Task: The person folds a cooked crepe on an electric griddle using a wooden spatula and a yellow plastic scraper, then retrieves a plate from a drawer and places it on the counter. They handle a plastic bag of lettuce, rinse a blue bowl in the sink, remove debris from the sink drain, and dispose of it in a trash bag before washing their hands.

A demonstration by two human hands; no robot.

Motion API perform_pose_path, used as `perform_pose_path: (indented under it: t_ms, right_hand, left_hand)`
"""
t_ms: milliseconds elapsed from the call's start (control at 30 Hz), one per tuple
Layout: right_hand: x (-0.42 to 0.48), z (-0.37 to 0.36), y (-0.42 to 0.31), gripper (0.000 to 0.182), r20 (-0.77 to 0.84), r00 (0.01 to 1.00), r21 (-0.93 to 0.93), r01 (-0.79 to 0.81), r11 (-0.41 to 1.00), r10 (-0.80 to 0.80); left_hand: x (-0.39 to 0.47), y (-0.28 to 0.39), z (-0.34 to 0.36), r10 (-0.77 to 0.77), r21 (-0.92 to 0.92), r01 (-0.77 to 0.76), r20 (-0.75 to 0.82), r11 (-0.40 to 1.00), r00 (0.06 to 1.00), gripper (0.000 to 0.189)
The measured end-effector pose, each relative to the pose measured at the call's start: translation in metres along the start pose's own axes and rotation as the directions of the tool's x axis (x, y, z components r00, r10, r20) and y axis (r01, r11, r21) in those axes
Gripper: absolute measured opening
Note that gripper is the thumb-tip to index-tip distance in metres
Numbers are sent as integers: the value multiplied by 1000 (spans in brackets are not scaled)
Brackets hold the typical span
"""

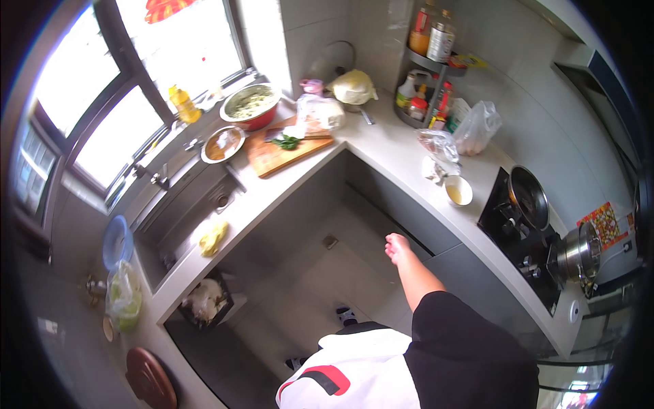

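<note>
My right hand (397,248) hangs over the floor in front of the right-hand cabinets, its fingers curled; whether anything small is inside cannot be seen. My left hand is out of view. The white bowl with yellowish liquid (458,190) stands on the counter beyond my right hand, beside a crumpled plastic bag (440,145). Across the corner, a wooden cutting board (271,158) bears green leaves (286,142) and a knife. Behind it are a red basin of chopped vegetables (251,106) and a metal bowl with brown contents (223,144).
A black wok (529,198) and a steel pot (578,253) stand on the cooktop at right. At left are the sink (196,204), a yellow cloth-like item (213,238) on its edge, and a filled waste bin (207,301) below. The counter edge (403,174) bends around the floor.
</note>
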State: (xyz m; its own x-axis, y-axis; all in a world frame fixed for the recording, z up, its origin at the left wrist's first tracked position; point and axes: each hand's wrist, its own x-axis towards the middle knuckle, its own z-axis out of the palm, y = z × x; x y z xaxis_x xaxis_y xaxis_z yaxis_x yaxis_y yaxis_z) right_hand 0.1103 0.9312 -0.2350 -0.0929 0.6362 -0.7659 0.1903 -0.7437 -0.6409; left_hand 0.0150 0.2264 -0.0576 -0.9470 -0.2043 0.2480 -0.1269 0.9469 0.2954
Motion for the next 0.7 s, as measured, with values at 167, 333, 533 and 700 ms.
perform_pose_path:
  t_ms: [167, 333, 533, 700]
  right_hand:
    - [89, -97, -42, 43, -173, 983, 624, 62, 779, 60]
    - [144, -120, -64, 29, -157, 985, 883, 109, 456, 67]
    - [203, -146, -59, 23, -1, 997, 981, 16, 192, -80]
    - [192, -122, -49, 21, -27, 999, 967, 21, 254, 21]
  left_hand:
    - [9, 23, -7, 13, 200, -17, 21, 980, 1000, 37]
    - [31, 10, -55, -16, 389, 14, 2, 921, 1000, 35]
    - [87, 63, -46, 250, 253, -249, 27, 935, 968, 32]
    - [108, 58, -50, 328, 370, -330, 69, 869, 942, 37]
